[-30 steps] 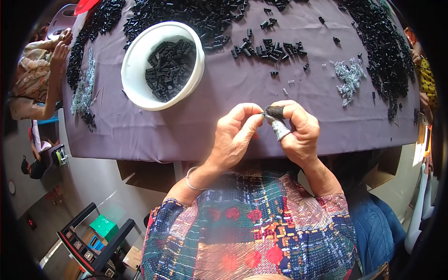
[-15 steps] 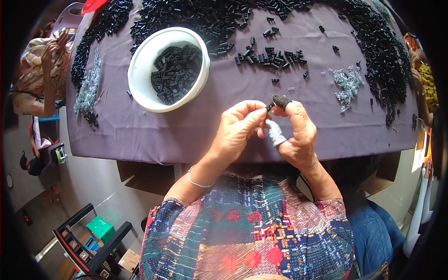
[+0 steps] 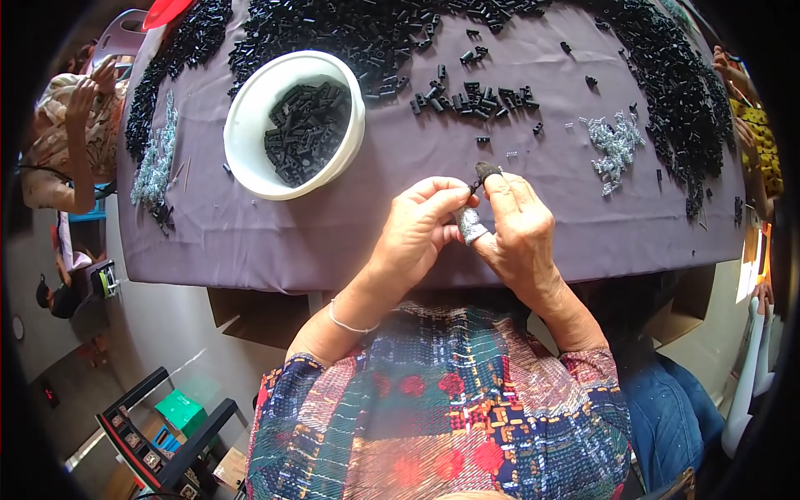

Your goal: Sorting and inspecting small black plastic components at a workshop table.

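Observation:
My left hand (image 3: 414,227) pinches a small black plastic piece (image 3: 476,190) between thumb and fingertips, just above the table's near edge. From the other side my right hand (image 3: 527,227) closes on the same piece. A dark cover (image 3: 487,170) wraps a fingertip of that hand, and a grey wrapping (image 3: 470,226) covers its thumb. The fingers hide most of the piece, so its exact kind cannot be made out. Beyond my hands lies a loose group of black plastic pieces (image 3: 477,102). A white tub (image 3: 237,148) holding many similar pieces stands to the left.
Heaps of black pieces (image 3: 312,37) cover the table's far side, with another heap (image 3: 679,100) at right. Small silver springs lie in piles at right (image 3: 615,146) and left (image 3: 156,167). Other people's hands show at the left (image 3: 83,98) and right (image 3: 733,71) edges.
My right hand's covered finger and thumb have drawn in around the black piece, its knuckles turning toward the left. Both hands sit slightly further left in the picture.

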`<state>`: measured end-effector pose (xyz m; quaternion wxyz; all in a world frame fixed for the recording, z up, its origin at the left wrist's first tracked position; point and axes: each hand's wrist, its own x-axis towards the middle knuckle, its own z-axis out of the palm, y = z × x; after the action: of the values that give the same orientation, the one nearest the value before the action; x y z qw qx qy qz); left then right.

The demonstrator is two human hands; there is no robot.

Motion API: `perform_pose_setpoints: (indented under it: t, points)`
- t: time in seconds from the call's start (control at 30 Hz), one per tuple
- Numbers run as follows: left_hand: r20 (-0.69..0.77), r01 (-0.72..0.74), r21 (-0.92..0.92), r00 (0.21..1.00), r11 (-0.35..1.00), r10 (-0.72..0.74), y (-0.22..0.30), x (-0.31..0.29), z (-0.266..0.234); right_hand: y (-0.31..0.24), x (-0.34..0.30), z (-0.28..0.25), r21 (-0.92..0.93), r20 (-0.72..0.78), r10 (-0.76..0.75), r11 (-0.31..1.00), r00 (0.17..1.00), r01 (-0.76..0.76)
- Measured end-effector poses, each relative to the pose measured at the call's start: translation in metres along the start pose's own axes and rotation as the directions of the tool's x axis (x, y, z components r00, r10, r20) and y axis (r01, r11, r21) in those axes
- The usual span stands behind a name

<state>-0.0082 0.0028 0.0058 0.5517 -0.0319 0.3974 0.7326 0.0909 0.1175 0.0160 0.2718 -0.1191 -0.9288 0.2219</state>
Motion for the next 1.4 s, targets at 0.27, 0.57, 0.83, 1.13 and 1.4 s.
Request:
perform_pose_setpoints:
  t: [0.27, 0.57, 0.83, 1.13, 1.4]
  points:
    - [0.0, 0.023, -0.025, 1.0, 0.999, -0.023, 0.0, 0.003, 0.001, 0.008, -0.007, 0.011, 0.061, -0.02, 0.016, 0.998, 1.0, -0.015]
    - [0.004, -0.059, 0.152, 0.998, 0.987, 0.059, 0.002, 0.005, 0.0, 0.011, -0.007, 0.01, 0.124, -0.017, -0.017, 0.992, 1.0, 0.019]
    - [-0.044, -0.089, 0.164, 0.994, 0.982, 0.097, -0.001, 0.007, 0.004, 0.01, -0.006, 0.007, 0.119, -0.002, -0.026, 0.993, 1.0, 0.026]
    - [-0.009, -0.072, 0.227, 0.997, 0.971, 0.076, -0.002, 0.004, 0.002, 0.012, -0.004, 0.006, 0.123, -0.042, -0.07, 0.99, 0.997, 0.074]
    - [-0.075, -0.008, 0.212, 0.997, 0.977, 0.025, 0.0, 0.002, 0.0, 0.02, -0.004, 0.015, 0.163, -0.106, -0.127, 0.976, 0.986, 0.143]
